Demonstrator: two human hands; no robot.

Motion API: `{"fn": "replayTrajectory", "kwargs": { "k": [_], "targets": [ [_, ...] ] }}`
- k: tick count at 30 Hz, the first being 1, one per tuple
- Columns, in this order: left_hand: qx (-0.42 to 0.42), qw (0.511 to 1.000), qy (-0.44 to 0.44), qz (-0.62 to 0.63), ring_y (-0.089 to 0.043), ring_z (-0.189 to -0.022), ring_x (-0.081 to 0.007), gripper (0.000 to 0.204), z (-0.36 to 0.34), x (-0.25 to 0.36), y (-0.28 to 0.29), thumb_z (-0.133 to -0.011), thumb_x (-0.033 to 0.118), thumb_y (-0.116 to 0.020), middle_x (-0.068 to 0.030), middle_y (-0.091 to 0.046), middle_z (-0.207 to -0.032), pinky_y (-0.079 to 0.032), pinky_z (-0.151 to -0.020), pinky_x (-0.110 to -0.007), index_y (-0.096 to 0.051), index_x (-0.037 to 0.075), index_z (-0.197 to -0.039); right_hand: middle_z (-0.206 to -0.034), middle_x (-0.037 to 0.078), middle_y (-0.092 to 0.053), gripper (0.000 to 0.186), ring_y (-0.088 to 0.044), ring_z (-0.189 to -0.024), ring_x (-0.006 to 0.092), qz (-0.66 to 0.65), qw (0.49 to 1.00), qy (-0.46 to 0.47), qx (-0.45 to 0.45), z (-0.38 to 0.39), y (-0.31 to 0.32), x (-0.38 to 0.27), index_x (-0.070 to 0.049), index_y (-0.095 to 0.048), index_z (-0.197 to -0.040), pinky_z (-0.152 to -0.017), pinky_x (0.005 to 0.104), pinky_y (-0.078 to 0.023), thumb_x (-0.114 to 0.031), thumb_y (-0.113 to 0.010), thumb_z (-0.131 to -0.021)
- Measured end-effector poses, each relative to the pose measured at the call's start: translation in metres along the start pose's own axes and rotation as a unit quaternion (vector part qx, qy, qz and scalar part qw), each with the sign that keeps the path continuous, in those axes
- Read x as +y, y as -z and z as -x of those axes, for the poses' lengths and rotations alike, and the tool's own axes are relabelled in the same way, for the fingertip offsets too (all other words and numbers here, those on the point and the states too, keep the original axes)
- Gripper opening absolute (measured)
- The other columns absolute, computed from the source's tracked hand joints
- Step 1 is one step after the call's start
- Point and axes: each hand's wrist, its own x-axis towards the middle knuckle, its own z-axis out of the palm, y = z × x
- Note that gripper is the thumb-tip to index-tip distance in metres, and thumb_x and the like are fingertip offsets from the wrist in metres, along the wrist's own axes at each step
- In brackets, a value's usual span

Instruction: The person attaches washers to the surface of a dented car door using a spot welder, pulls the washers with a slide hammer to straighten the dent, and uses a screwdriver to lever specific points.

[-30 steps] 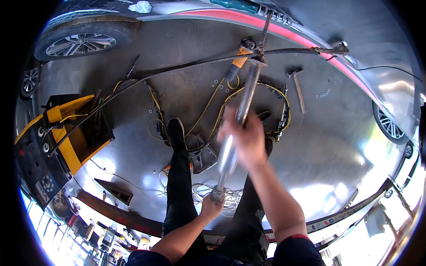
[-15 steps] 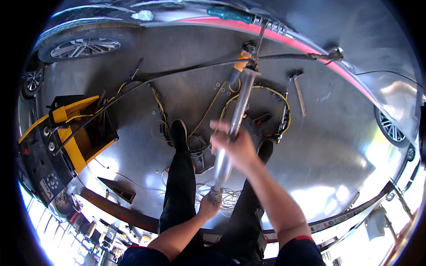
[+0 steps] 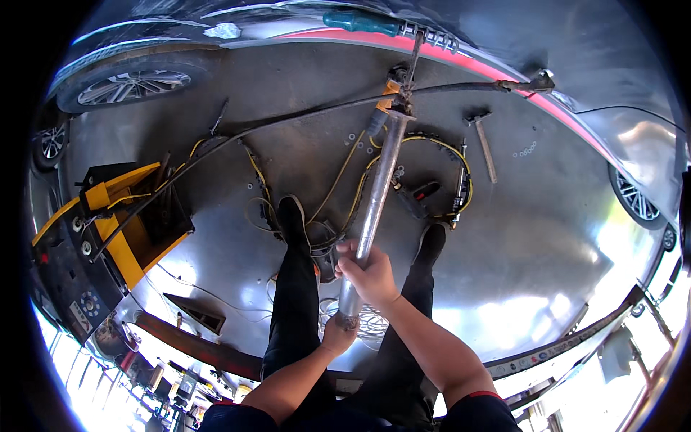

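A long bare-metal slide hammer (image 3: 384, 180) slants from between my legs up to the car. Its thin hooked far end meets a row of metal rings on the red-striped sill (image 3: 461, 61), beside a teal handle (image 3: 362, 22). My left hand (image 3: 340, 336) is closed round the near end. My right hand (image 3: 367, 273) grips the tube a little above it, thumb and fingers wrapped round the metal. The far rod passes over an orange and black power tool (image 3: 389, 97) on the floor, partly hiding it.
A black cable (image 3: 309, 117) runs from a yellow and black machine (image 3: 108, 216) at left to a clamp (image 3: 543, 81) by the car. On the floor lie a hammer (image 3: 486, 150), a yellow hose loop (image 3: 469, 183), a dark tool with red (image 3: 416, 199) and scattered washers (image 3: 525, 150).
My right hand has moved down the tube toward my left hand, and its fingers have closed more tightly round it. The slide hammer's far end has shifted slightly left.
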Motion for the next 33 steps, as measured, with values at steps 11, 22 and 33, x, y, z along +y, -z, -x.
{"fn": "replayTrajectory", "kwargs": {
  "k": [11, 22, 33],
  "targets": [
    [-0.007, 0.999, -0.023, -0.025, -0.070, -0.086, -0.0315, 0.025, 0.005, 0.006, 0.013, -0.087, 0.023, -0.072, -0.0156, -0.071, -0.088, -0.053, -0.077, -0.041, -0.064, 0.002, -0.099, -0.086, 0.008, -0.064, 0.012, -0.065, -0.079, 0.0170, -0.023, 1.000, 0.015, -0.015, -0.002, 0.008, 0.018, 0.003, -0.062, -0.099, -0.074, 0.0350, -0.056, -0.004, -0.066, -0.090],
    [-0.057, 0.995, 0.070, 0.036, -0.069, -0.088, -0.0310, 0.033, -0.015, -0.021, 0.011, -0.086, 0.025, -0.073, -0.0163, -0.070, -0.092, -0.052, -0.077, -0.040, -0.062, 0.000, -0.103, -0.086, 0.006, -0.064, 0.008, -0.063, -0.079, 0.0132, -0.047, 0.999, 0.004, -0.009, -0.005, 0.004, 0.022, 0.002, -0.063, -0.098, -0.074, 0.0303, -0.054, -0.003, -0.064, -0.092],
    [0.011, 0.999, -0.033, -0.039, -0.070, -0.088, -0.0332, 0.029, -0.013, -0.021, 0.011, -0.085, 0.023, -0.073, -0.0163, -0.070, -0.090, -0.053, -0.077, -0.040, -0.063, 0.000, -0.100, -0.083, 0.006, -0.064, 0.029, -0.064, -0.073, 0.0139, 0.008, 1.000, 0.013, -0.026, -0.022, 0.000, -0.010, 0.004, -0.060, -0.119, -0.069, 0.0307, -0.054, -0.004, -0.065, -0.092]
  ]
}}
